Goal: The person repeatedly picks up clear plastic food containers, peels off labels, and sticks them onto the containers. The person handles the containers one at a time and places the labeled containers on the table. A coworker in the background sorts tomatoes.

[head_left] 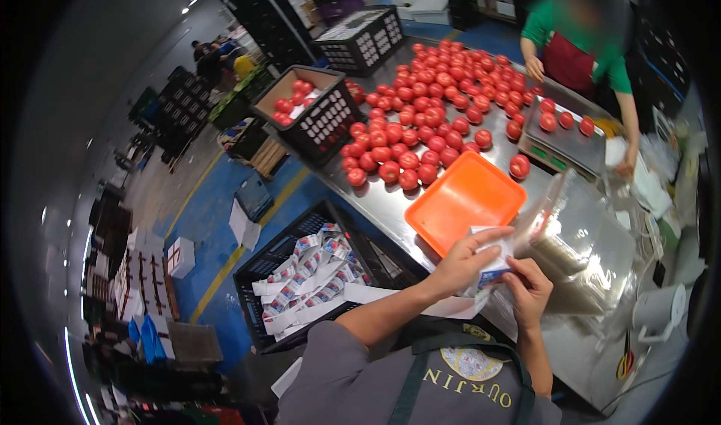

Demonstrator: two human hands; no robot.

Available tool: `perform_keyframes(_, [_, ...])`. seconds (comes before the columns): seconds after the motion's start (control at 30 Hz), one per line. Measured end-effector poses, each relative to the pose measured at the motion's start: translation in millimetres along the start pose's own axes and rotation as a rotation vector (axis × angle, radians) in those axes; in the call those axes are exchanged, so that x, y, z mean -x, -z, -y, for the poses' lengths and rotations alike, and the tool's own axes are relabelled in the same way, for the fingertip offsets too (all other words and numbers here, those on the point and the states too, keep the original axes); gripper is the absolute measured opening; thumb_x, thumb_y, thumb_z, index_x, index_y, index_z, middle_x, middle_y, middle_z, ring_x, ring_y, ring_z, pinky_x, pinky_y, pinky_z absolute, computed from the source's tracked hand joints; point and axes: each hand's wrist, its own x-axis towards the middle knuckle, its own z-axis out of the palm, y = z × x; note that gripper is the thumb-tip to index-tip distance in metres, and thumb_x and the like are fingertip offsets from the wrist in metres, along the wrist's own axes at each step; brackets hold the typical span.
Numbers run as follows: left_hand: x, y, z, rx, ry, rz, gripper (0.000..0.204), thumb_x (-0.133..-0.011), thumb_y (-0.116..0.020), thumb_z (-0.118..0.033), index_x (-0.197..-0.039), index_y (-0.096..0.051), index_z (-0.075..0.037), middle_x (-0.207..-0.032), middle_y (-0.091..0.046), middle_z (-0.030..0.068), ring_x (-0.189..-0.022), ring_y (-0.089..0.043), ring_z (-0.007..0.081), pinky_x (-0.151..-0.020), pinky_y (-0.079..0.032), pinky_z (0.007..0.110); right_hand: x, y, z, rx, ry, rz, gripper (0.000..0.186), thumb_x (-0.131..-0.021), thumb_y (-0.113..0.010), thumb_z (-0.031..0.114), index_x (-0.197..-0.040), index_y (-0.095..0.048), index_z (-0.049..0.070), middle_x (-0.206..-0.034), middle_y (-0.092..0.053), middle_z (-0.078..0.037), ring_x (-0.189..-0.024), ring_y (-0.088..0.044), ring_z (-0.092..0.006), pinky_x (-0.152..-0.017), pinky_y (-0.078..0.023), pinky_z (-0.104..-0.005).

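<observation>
My left hand (pixel 466 261) and my right hand (pixel 530 291) meet over the near edge of the steel table. Between them, pinched by the fingers of both, is a strip of labels (pixel 493 276), white with blue print. Its pale backing paper trails left under my left forearm toward a black crate (pixel 242 278) heaped with more label strips (pixel 319 263). Just beyond my left hand lies an orange tray (pixel 469 200) with nothing in it. Clear plastic bags (pixel 593 256) are stacked beside my right hand.
Many loose tomatoes (pixel 432 117) cover the table's far side. A scale (pixel 574 149) with several tomatoes stands at the right; a co-worker in green (pixel 617 68) is behind it. A black crate (pixel 327 134) of tomatoes sits at the left edge. Scissors (pixel 625 363) and a white container (pixel 659 308) lie far right.
</observation>
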Motion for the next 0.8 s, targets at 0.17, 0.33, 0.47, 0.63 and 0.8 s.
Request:
perform_keyframes(0.17, [0.9,-1.6,-4.4,-0.022,-0.053,-0.006,0.038,-0.091,-0.047,-0.009,-0.129,-0.045,-0.004,-0.096,-0.059,0.0014,-0.081,-0.055,0.0036,-0.072,-0.047,0.02,1.1,0.6,-2.1,-0.041,0.012,-0.039,0.022,-0.074,-0.063,-0.011,-0.095,-0.065,-0.005,-0.085,-0.059,-0.007,-0.076,-0.057,-0.0107,-0.067,-0.046,-0.0203])
perform_keyframes(0.33, [2.5,-0.8,-5.8,-0.077,-0.063,0.008,0.038,-0.091,-0.047,-0.009,-0.129,-0.046,-0.003,-0.096,-0.059,0.0013,-0.083,-0.055,0.0038,-0.073,-0.046,0.02,0.8,1.1,-2.2,-0.109,-0.051,-0.009,0.022,-0.075,-0.062,-0.012,-0.095,-0.065,-0.005,-0.088,-0.059,-0.008,-0.077,-0.057,-0.0111,-0.067,-0.046,-0.0205])
perform_keyframes(0.47, [2.2,2.8,-0.8,-0.037,-0.017,0.028,0.038,-0.091,-0.048,-0.009,-0.128,-0.047,-0.004,-0.103,-0.058,0.0025,-0.089,-0.054,0.0041,-0.077,-0.045,0.02,1.8,1.0,0.7,-0.029,0.036,-0.001,0.021,-0.073,-0.062,-0.014,-0.091,-0.065,-0.003,-0.087,-0.059,-0.008,-0.076,-0.057,-0.0118,-0.066,-0.047,-0.0208])
perform_keyframes(0.63, [-8.0,-1.8,8.5,-0.155,-0.079,-0.007,0.041,-0.089,-0.051,-0.01,-0.13,-0.047,-0.005,-0.116,-0.053,0.0035,-0.099,-0.051,0.0068,-0.085,-0.042,0.022,8.4,8.4,-4.7,0.278,0.285,-0.129,0.026,-0.062,-0.067,-0.011,-0.083,-0.067,0.005,-0.086,-0.058,-0.01,-0.078,-0.057,-0.0195,-0.066,-0.046,-0.0272])
perform_keyframes(0.8, [-5.3,6.7,11.8,-0.033,0.0,-0.201,0.048,-0.084,-0.057,-0.003,-0.13,-0.044,-0.004,-0.107,-0.054,0.0056,-0.092,-0.055,0.0104,-0.08,-0.047,0.024,7.7,16.4,8.9,0.681,0.872,0.071,0.013,-0.067,-0.066,0.012,-0.08,-0.067,0.008,-0.086,-0.063,-0.006,-0.082,-0.057,-0.0234,-0.072,-0.047,-0.0359])
